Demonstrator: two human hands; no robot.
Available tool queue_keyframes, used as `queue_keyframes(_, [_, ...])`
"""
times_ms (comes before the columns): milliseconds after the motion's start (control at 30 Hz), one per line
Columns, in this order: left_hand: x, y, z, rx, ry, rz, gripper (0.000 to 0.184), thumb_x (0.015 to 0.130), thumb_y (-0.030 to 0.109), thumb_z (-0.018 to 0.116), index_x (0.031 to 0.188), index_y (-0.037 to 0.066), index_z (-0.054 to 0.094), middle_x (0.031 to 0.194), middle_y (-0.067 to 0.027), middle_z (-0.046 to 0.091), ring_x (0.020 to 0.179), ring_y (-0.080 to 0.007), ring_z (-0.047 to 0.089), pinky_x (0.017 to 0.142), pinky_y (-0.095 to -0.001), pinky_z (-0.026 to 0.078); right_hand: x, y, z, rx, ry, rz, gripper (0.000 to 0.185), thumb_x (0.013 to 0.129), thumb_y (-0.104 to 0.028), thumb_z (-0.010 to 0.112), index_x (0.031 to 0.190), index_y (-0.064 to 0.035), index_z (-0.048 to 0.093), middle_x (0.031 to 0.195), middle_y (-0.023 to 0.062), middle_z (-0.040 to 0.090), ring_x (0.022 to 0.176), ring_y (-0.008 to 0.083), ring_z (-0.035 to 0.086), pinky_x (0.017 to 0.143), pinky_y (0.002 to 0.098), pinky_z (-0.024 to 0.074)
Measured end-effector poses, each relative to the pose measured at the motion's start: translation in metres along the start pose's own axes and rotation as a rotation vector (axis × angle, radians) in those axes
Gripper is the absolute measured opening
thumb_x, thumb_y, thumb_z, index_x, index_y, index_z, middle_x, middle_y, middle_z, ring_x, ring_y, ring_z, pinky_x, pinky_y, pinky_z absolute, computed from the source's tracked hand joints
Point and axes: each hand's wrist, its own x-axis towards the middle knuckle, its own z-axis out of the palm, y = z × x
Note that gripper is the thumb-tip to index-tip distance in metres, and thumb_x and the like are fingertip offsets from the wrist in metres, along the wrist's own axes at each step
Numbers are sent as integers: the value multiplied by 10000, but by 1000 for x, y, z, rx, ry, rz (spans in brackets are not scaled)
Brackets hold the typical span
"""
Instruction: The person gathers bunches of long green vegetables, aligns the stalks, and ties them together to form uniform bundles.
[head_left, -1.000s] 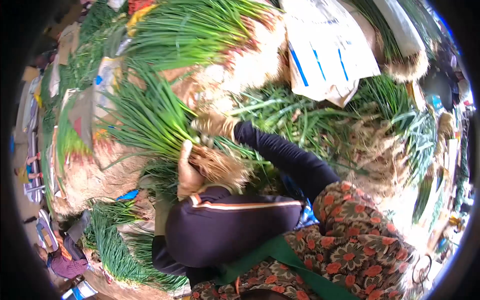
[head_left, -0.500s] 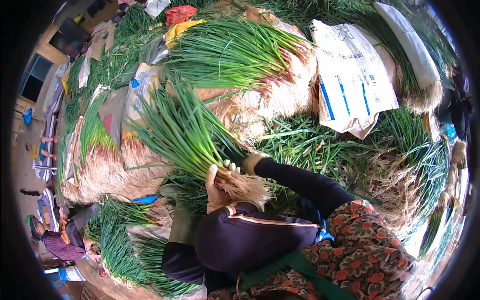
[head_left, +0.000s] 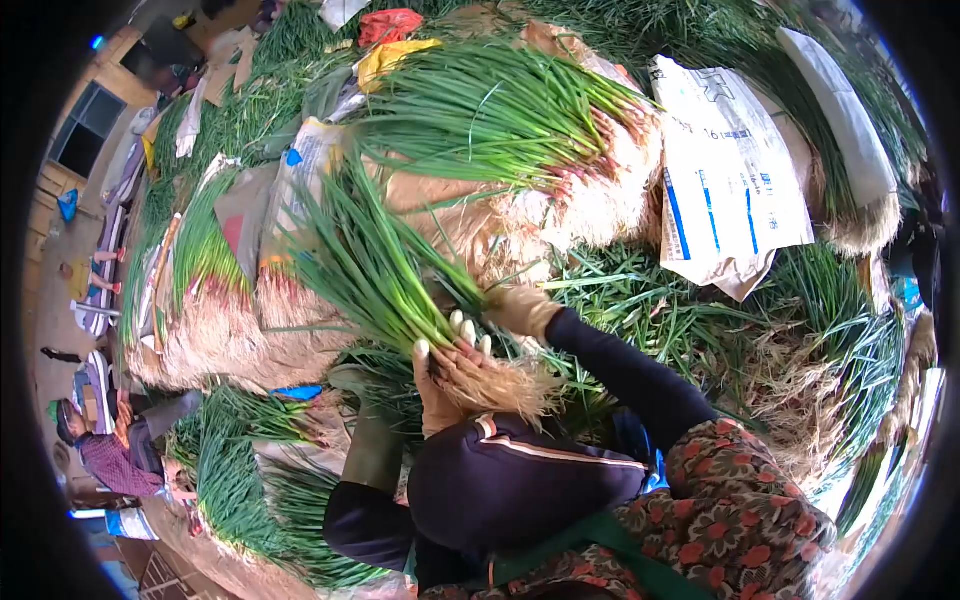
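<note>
A bunch of green onions [head_left: 400,290] slants in front of me, its leaves toward the upper left and its pale roots toward my knee. My left hand [head_left: 436,385], in a pale glove, is wrapped round the bunch just above the roots, its white fingertips showing. At the bunch's right side is my gloved right hand [head_left: 525,310], its fingers closed at the end of a strand of green onion leaves; the fingertips are partly hidden. Loose green leaves [head_left: 620,310] lie below and to the right of that hand.
A large pile of green onions [head_left: 490,120] lies beyond, roots toward me. A white printed sack [head_left: 735,180] covers the heap at right. More bundles [head_left: 215,260] stand at left, beside a grey cloth. Another person [head_left: 120,460] sits at lower left. My dark-clothed knee [head_left: 520,480] rises close under the roots.
My right hand has moved slightly right and up and shows more clearly now. The bunch stays in my left hand, its roots a little lower. The whole view has shifted slightly.
</note>
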Motion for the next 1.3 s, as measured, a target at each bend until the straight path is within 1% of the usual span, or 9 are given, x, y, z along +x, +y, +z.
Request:
queue_keyframes(133, [11, -5, 5, 26, -102, -38, 634, 909, 447, 410, 1399, 74, 257, 1419, -149, 328, 1316, -294, 308, 1099, -510, 194, -39, 62, -8, 355, 425, 126, 339, 867, -343, 544, 1049, -63, 602, 815, 108, 667, 708, 280, 642, 625, 349, 516])
queue_keyframes(267, [17, -11, 7, -69, -132, -110, 619, 923, 481, 366, 1398, 94, 279, 1429, -154, 310, 1323, -279, 290, 1109, -450, 182, -67, 72, -9, -371, -476, -75, 394, 861, -408, 531, 955, -42, 640, 860, 162, 659, 828, 307, 638, 777, 421, 488])
queue_keyframes(367, [14, -9, 13, -48, -42, -108, 606, 911, 504, 366, 1325, 62, 377, 1329, -166, 431, 1249, -296, 383, 1095, -451, 219, -18, 81, 20, -29, 124, -272, 409, 898, -385, 513, 1093, -38, 608, 956, 141, 661, 869, 301, 633, 777, 360, 490])
queue_keyframes(467, [20, -2, -21, 70, -292, -211, 582, 892, 515, 397, 1186, 18, 474, 1114, -183, 555, 1067, -315, 508, 1049, -475, 301, -3, -14, -21, 978, -30, 26, 418, 872, -358, 541, 1130, -33, 592, 952, 202, 645, 873, 334, 620, 794, 373, 476])
queue_keyframes(633, [7, 2, 12, 102, 135, -183, 475, 880, 434, 489, 1082, 4, 511, 996, -180, 579, 951, -331, 562, 909, -504, 436, 28, -24, -4, 258, 215, -232, 365, 857, -351, 566, 1034, -38, 631, 862, 179, 650, 808, 292, 629, 734, 373, 477])
queue_keyframes(767, [21, 1, -16, 118, 169, -253, 429, 896, 401, 488, 1024, -5, 545, 937, -176, 605, 899, -330, 590, 882, -461, 467, 12, -21, -21, 1222, 226, 62, 286, 892, -232, 561, 1027, 11, 628, 862, 95, 649, 744, 203, 589, 675, 265, 465])
queue_keyframes(867, [22, -5, 6, 223, 132, -232, 377, 912, 360, 499, 912, -8, 581, 860, -132, 624, 844, -256, 600, 800, -385, 496, 6, -29, -26, 245, -33, -15, 453, 849, -360, 601, 1124, -2, 563, 967, 185, 639, 869, 309, 609, 757, 373, 474])
queue_keyframes(1067, [21, 8, -13, 169, 180, -208, 262, 895, 267, 557, 774, 35, 572, 766, -95, 611, 773, -229, 606, 760, -377, 506, 19, -18, -3, 675, 283, 47, 327, 880, -183, 580, 1140, 14, 558, 913, 93, 639, 812, 149, 570, 715, 271, 472])
queue_keyframes(1300, [17, 16, -2, 151, 214, -295, 263, 888, 264, 565, 750, 42, 588, 727, -81, 603, 732, -218, 603, 738, -351, 502, 5, -48, -13, 302, 387, -185, 260, 799, -196, 638, 969, -2, 612, 874, 161, 625, 805, 274, 597, 751, 397, 465])
